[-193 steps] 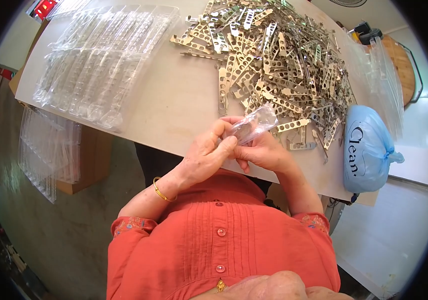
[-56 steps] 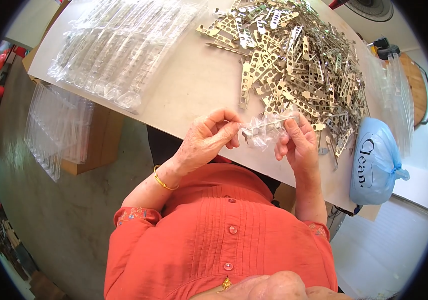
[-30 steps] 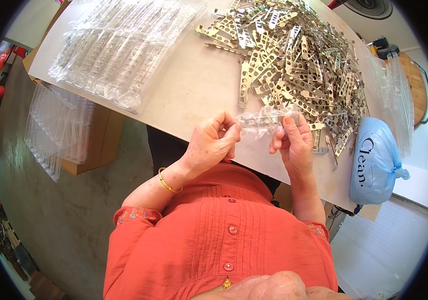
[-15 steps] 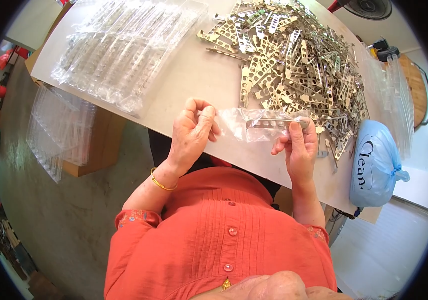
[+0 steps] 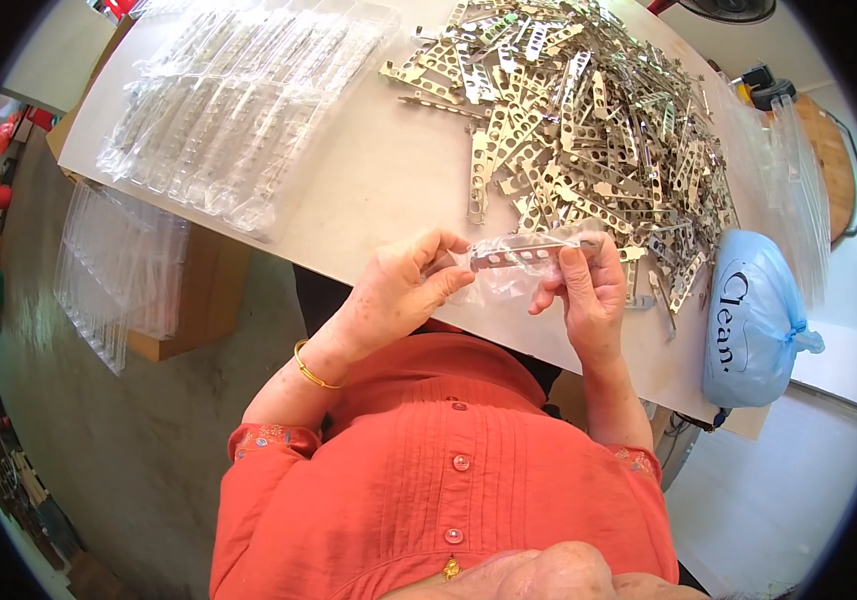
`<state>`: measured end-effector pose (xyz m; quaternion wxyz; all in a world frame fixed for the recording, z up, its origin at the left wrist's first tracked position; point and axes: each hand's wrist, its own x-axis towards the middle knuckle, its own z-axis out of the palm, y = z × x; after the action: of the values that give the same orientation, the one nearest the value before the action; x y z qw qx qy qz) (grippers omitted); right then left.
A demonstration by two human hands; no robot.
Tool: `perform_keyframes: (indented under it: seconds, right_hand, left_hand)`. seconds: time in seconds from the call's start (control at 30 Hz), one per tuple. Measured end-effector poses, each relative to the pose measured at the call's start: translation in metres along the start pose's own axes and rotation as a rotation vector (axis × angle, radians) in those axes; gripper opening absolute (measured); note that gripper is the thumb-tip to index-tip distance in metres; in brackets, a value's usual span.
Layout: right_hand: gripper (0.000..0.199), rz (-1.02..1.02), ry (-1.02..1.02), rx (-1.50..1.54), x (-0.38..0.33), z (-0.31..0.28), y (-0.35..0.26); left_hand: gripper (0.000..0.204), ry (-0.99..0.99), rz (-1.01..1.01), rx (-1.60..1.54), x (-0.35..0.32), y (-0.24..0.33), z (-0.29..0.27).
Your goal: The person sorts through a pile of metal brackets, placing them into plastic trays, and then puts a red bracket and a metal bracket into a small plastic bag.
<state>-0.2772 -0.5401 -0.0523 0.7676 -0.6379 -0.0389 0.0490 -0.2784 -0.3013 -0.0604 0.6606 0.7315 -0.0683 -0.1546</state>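
Note:
Between my hands, above the table's near edge, is a flat metal strip (image 5: 520,257) with a row of holes, inside a clear plastic bag (image 5: 504,286). My left hand (image 5: 410,285) pinches the bagged strip's left end between thumb and fingers. At the other end, my right hand (image 5: 588,290) grips strip and bag, thumb in front. Loose film hangs below the strip. Just beyond my right hand lies a big heap of similar perforated metal strips (image 5: 588,150).
Clear plastic trays (image 5: 238,120) holding bagged strips lie at the table's far left. Empty-looking clear trays (image 5: 118,270) lean by a cardboard box (image 5: 213,285) below. A tied blue bag (image 5: 753,320) sits on the right, near more stacked clear trays (image 5: 793,200).
My left hand has moved right and closed on the strip's left end. The strip sits further left in the bag, and the film is bunched up.

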Motion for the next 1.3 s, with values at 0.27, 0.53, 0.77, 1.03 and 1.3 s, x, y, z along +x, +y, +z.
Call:
perform_keyframes:
  seconds: [0.27, 0.53, 0.77, 1.03, 1.3]
  right_hand:
    - [0.014, 0.009, -0.042, 0.024, -0.004, -0.001, -0.001]
    - [0.016, -0.021, -0.103, 0.011, -0.002, -0.004, -0.005]
    - [0.009, 0.114, -0.156, 0.004, -0.011, -0.002, 0.001]
    - [0.002, -0.196, -0.123, -0.278, -0.014, 0.007, 0.004]
    - [0.005, -0.246, -0.23, -0.468, -0.008, 0.013, -0.007]
  left_hand:
    - [0.022, -0.068, -0.163, -0.088, -0.001, 0.003, -0.004]
    - [0.02, -0.14, -0.188, -0.16, -0.003, 0.014, -0.011]
    - [0.012, -0.156, -0.12, -0.057, -0.01, 0.003, -0.001]
    - [0.01, 0.117, 0.384, 0.433, -0.007, -0.006, 0.004]
    - [0.025, 0.148, 0.657, 0.6, -0.007, 0.02, 0.012]
